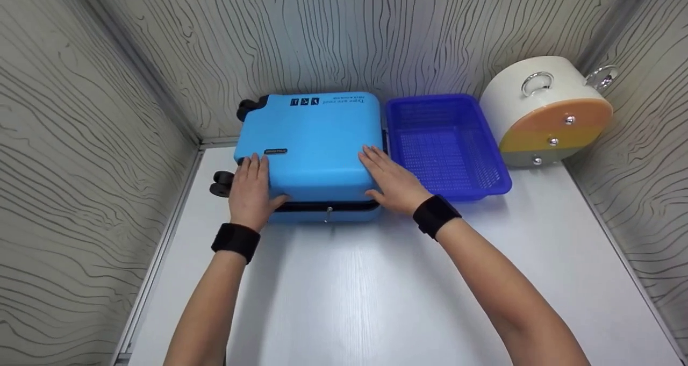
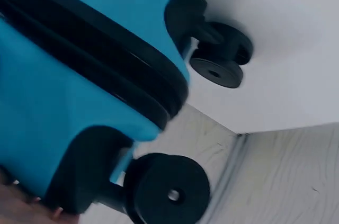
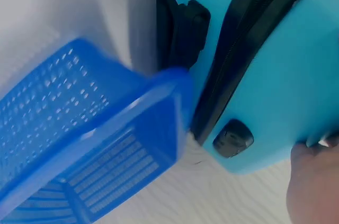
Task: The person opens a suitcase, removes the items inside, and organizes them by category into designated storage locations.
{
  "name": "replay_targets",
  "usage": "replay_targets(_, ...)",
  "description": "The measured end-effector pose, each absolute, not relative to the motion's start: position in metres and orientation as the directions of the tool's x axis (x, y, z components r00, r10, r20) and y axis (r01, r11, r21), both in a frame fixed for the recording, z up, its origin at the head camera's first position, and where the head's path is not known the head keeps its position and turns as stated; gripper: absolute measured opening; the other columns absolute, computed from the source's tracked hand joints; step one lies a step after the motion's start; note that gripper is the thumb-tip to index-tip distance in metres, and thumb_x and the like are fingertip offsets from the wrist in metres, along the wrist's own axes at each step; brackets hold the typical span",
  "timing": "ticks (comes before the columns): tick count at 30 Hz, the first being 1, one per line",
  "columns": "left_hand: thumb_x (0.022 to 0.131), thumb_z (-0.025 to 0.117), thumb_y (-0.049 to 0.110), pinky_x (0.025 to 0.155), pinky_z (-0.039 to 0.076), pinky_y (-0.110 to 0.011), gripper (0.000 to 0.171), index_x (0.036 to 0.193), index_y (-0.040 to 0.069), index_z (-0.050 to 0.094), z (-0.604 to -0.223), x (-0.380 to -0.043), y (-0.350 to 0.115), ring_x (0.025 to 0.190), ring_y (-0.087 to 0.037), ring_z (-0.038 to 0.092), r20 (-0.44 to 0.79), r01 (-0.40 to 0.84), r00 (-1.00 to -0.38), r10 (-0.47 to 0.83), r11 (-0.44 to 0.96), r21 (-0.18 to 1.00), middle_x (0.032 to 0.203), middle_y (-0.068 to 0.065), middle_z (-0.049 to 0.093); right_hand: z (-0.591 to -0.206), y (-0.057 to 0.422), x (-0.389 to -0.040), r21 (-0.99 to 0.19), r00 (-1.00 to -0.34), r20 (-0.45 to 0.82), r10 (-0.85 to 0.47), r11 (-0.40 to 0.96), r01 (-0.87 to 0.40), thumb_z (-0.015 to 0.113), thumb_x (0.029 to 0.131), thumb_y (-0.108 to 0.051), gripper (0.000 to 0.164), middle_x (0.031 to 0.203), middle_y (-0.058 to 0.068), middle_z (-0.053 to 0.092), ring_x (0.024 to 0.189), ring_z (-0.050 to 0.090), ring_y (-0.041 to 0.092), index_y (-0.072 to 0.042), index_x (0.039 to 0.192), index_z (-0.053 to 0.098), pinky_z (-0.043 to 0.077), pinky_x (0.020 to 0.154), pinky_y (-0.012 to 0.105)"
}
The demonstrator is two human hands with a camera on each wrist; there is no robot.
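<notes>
A light blue suitcase (image 1: pixel 317 135) lies flat on the white table, its black zipper band (image 1: pixel 306 206) toward me and its black wheels (image 1: pixel 221 184) at the left. My left hand (image 1: pixel 250 191) rests on its near left corner, fingers straight on the top and thumb at the front side. On the near right corner my right hand (image 1: pixel 395 183) lies with straight fingers over the top edge. A zipper pull (image 1: pixel 329 211) hangs at the middle of the front. In the right wrist view the suitcase's side (image 3: pixel 286 75) shows a black handle (image 3: pixel 183 30).
Right beside the suitcase stands a blue plastic basket (image 1: pixel 502 186) with perforated walls. Farther right, a round white container (image 1: pixel 516 81) with ring handles and an orange, yellow and green front stands in the corner. Wood-patterned walls (image 1: pixel 322 33) enclose the table (image 1: pixel 344 301) at the back and sides.
</notes>
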State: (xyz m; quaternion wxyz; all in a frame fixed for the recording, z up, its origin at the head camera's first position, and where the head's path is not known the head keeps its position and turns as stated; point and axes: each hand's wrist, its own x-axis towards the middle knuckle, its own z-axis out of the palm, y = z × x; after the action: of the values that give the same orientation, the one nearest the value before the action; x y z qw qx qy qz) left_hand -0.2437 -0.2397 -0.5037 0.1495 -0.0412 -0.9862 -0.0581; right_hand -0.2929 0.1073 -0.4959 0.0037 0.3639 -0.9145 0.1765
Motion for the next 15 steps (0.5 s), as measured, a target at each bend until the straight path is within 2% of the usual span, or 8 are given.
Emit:
replay_targets(7, 0.080, 0.087, 0.048, 0.123, 0.018, -0.050, 0.109, 0.158, -0.003, 0.031, -0.508, -0.241, -0.213, 0.150, -0.042, 0.026, 0.299, 0.060, -0.954, 0.017, 0.989, 0.135, 0.161, -0.027, 0.030, -0.494, 0.123, -0.300, -0.369, -0.776, 0.093, -0.624, 0.702, -0.609, 0.065, 0.102, -0.026, 0.084, 0.172, 0.005, 0.006, 0.157, 0.002, 0.022, -0.013, 0.166, 0.012, 0.018, 0.123, 0.045)
replay_targets(15, 0.081, 0.087, 0.045, 0.124, 0.012, -0.047, 0.109, 0.160, -0.001, 0.028, -0.508, -0.252, -0.221, 0.153, -0.040, 0.019, 0.305, 0.113, -0.951, 0.054, 0.977, 0.179, 0.164, -0.025, 0.025, -0.493, 0.120, -0.301, -0.332, -0.781, 0.137, -0.610, 0.714, -0.616, 0.066, 0.102, -0.033, 0.080, 0.170, 0.008, 0.015, 0.156, 0.010, 0.025, -0.011, 0.164, 0.021, 0.022, 0.122, 0.046)
